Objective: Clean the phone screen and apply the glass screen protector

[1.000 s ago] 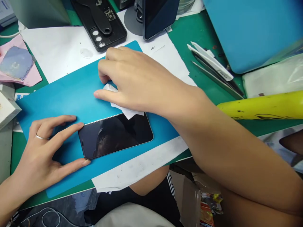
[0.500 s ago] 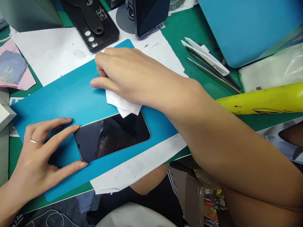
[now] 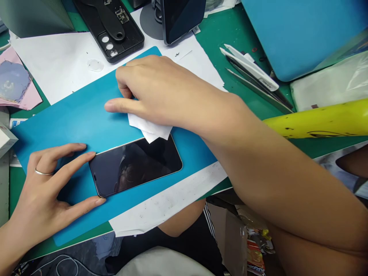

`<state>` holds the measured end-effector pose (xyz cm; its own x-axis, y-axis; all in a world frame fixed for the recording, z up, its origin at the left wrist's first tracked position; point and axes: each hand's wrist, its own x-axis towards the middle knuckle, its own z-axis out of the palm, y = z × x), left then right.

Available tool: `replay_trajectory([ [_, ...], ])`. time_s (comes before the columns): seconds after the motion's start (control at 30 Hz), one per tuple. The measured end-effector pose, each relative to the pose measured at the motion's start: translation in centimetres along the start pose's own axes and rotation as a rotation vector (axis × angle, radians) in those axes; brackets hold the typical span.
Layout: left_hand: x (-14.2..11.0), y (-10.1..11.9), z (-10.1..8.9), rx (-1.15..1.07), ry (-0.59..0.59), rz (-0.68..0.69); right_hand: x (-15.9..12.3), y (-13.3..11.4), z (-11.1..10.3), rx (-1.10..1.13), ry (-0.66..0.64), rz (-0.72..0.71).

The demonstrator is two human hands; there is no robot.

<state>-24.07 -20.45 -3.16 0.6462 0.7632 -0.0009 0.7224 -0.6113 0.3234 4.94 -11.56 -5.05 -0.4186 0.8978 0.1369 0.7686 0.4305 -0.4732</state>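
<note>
A smartphone (image 3: 135,165) with a dark, reflective screen lies face up on a blue mat (image 3: 86,103). My left hand (image 3: 51,184), wearing a ring, holds the phone's left end by its corners between index finger and thumb. Over the phone's upper right edge, my right hand (image 3: 155,90) is closed on a folded white wipe (image 3: 151,126). A corner of the wipe hangs over the screen; most of it is hidden under the palm. The right thumb sticks out to the left above the mat.
At the back lie a black phone case (image 3: 120,38) and a dark device on a stand (image 3: 184,19), on white paper (image 3: 54,69). Tweezers and pen-like tools (image 3: 255,73) lie at right, near a yellow tube (image 3: 319,120) and a blue box (image 3: 310,34). A white box (image 3: 5,140) stands left.
My right thumb has stretched slightly farther left, away from the fingers. The phone, the wipe and my left hand stay almost the same.
</note>
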Motion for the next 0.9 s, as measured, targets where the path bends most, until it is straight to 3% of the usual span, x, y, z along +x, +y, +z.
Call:
replay_trajectory([
  [0.17,0.0,-0.1,0.1,0.001,0.005,0.023,-0.2,-0.3,-0.4,-0.102,-0.036,0.022],
  [0.33,0.2,-0.3,0.2,0.066,0.04,0.096,0.2,-0.5,-1.0,-0.175,-0.174,0.044],
  [0.57,0.3,-0.3,0.3,0.061,0.043,0.103,0.2,-0.8,-1.3,-0.172,-0.111,0.118],
  [0.77,0.1,-0.4,0.3,0.062,0.034,0.1,0.2,-1.2,-1.7,-0.123,-0.028,0.283],
  [0.9,0.1,-0.3,0.3,0.066,0.034,0.095,0.2,-1.2,-1.6,-0.098,-0.02,0.287],
])
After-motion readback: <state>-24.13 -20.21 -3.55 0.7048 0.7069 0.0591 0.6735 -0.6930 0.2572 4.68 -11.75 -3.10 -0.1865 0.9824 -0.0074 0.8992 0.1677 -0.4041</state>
